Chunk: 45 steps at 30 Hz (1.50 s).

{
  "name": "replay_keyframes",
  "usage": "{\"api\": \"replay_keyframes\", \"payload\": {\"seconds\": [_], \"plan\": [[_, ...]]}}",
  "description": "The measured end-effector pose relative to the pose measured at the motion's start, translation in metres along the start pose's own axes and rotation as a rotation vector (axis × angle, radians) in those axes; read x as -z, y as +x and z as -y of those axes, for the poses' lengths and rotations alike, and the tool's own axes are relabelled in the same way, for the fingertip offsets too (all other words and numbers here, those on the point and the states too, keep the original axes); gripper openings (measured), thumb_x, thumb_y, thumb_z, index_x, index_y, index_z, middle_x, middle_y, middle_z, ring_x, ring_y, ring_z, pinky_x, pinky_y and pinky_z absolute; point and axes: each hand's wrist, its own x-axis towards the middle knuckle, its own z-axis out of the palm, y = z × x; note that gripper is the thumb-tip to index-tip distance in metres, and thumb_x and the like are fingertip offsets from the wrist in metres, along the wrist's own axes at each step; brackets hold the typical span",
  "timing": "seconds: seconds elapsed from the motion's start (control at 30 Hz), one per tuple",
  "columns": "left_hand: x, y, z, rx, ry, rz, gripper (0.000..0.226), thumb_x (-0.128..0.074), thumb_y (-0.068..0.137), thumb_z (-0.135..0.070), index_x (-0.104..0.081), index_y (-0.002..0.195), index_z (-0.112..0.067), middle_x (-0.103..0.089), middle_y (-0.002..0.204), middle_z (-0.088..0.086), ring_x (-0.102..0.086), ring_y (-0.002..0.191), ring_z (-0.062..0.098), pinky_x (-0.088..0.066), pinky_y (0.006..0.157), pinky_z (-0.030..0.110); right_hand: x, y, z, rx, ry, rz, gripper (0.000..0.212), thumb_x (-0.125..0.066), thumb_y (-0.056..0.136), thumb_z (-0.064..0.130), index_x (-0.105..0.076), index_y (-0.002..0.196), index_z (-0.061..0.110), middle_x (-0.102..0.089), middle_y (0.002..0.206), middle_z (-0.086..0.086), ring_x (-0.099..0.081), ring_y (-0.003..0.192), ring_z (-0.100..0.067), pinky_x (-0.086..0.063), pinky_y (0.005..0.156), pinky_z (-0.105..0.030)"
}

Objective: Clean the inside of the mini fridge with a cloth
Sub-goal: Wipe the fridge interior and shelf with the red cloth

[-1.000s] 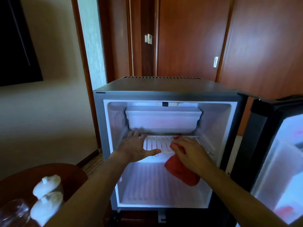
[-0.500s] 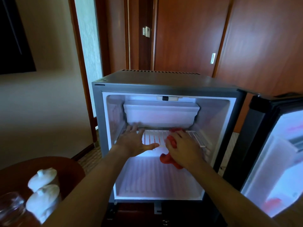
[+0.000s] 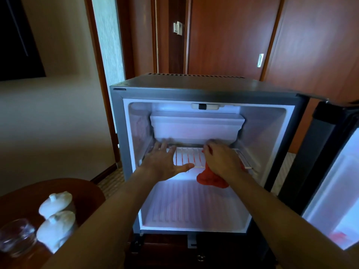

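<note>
While the mini fridge stands with its door swung open to the right, both hands reach inside onto the wire shelf. The left hand lies flat on the shelf, fingers straight, its grip holding nothing. The right hand has its grip curled round a red cloth, which hangs over the shelf's front edge. Two white lidded jars and a glass sit on the round tabletop at left.

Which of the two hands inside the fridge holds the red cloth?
The right hand grips the red cloth on the wire shelf. The left hand lies flat with fingers spread and holds nothing.
</note>
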Motion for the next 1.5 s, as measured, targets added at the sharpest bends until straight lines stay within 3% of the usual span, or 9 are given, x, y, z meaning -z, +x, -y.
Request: {"api": "replay_keyframes", "payload": {"seconds": [0.3,0.47,0.63,0.73,0.87,0.97,1.1,1.3,1.5], "plan": [[0.006,-0.003,0.0,-0.013,-0.009,0.016,0.119,-0.013,0.063,-0.1,-0.022,0.158,-0.028,-0.003,0.169,0.004,-0.008,0.154,0.032,-0.016,0.122,0.057,0.0,-0.073,-0.007,0.183,-0.066,-0.238,0.023,-0.057,0.099,0.025,-0.066,0.118,0.017,-0.065,0.124,-0.005,-0.06,0.117,-0.03,-0.051,0.096,-0.045],[0.0,-0.001,0.002,-0.031,-0.024,-0.036,0.121,-0.008,0.059,-0.102,-0.025,0.156,-0.031,-0.006,0.168,0.002,-0.013,0.152,0.032,-0.021,0.121,0.057,-0.001,-0.028,-0.001,0.043,-0.068,-0.035,0.035,-0.036,0.106,0.032,-0.063,0.127,0.024,-0.06,0.133,0.001,-0.054,0.121,-0.021,-0.041,0.104,-0.035],[-0.002,0.001,0.001,-0.032,0.006,-0.045,0.121,-0.008,0.061,-0.1,-0.027,0.157,-0.027,-0.006,0.168,0.003,-0.015,0.152,0.033,-0.023,0.119,0.058,0.004,0.004,-0.002,-0.005,0.036,0.122,0.037,-0.034,0.107,0.035,-0.061,0.13,0.023,-0.056,0.138,-0.003,-0.054,0.121,-0.025,-0.042,0.099,-0.037],[0.002,-0.001,0.001,-0.022,-0.008,-0.023,0.124,-0.007,0.059,-0.099,-0.025,0.158,-0.027,-0.007,0.168,0.005,-0.014,0.152,0.033,-0.022,0.12,0.057,0.005,0.002,0.004,0.005,0.017,0.101,0.037,-0.035,0.107,0.035,-0.063,0.127,0.022,-0.059,0.134,-0.005,-0.056,0.118,-0.025,-0.046,0.1,-0.038],[0.006,-0.004,-0.002,-0.01,-0.013,0.007,0.125,-0.008,0.059,-0.1,-0.023,0.158,-0.026,-0.006,0.168,0.006,-0.011,0.153,0.033,-0.018,0.121,0.055,0.001,-0.041,0.0,0.077,-0.08,-0.081,0.035,-0.042,0.103,0.031,-0.066,0.127,0.021,-0.063,0.132,-0.002,-0.057,0.121,-0.024,-0.045,0.105,-0.037],[0.006,-0.005,-0.002,-0.013,0.002,0.004,0.119,-0.014,0.066,-0.098,-0.023,0.159,-0.024,-0.005,0.169,0.006,-0.01,0.153,0.033,-0.018,0.122,0.055,0.0,-0.062,-0.003,0.205,-0.182,-0.185,0.031,-0.055,0.092,0.02,-0.071,0.118,0.014,-0.068,0.126,-0.007,-0.065,0.114,-0.032,-0.054,0.097,-0.045],[0.006,-0.004,-0.003,-0.004,-0.001,0.017,0.112,-0.023,0.074,-0.096,-0.023,0.159,-0.023,-0.003,0.169,0.007,-0.008,0.154,0.033,-0.017,0.122,0.055,-0.006,-0.027,-0.005,0.111,-0.199,-0.016,0.044,-0.028,0.105,0.031,-0.053,0.141,0.022,-0.052,0.146,0.002,-0.047,0.132,-0.02,-0.037,0.11,-0.037],[0.009,-0.004,-0.004,-0.012,0.012,0.019,0.106,-0.031,0.079,-0.091,-0.024,0.159,-0.021,-0.005,0.169,0.004,-0.011,0.153,0.032,-0.018,0.123,0.054,-0.004,0.017,-0.002,0.02,-0.043,0.109,0.036,-0.033,0.107,0.03,-0.065,0.117,0.019,-0.062,0.126,-0.008,-0.058,0.11,-0.026,-0.045,0.088,-0.033],[0.018,-0.005,-0.008,-0.016,0.032,0.088,0.105,-0.03,0.082,-0.089,-0.015,0.161,-0.021,0.003,0.169,0.006,-0.004,0.154,0.032,-0.016,0.123,0.055,0.003,-0.025,-0.013,0.159,-0.151,-0.084,0.028,-0.048,0.103,0.035,-0.071,0.113,0.022,-0.07,0.115,-0.002,-0.067,0.099,-0.026,-0.05,0.086,-0.036]]}}
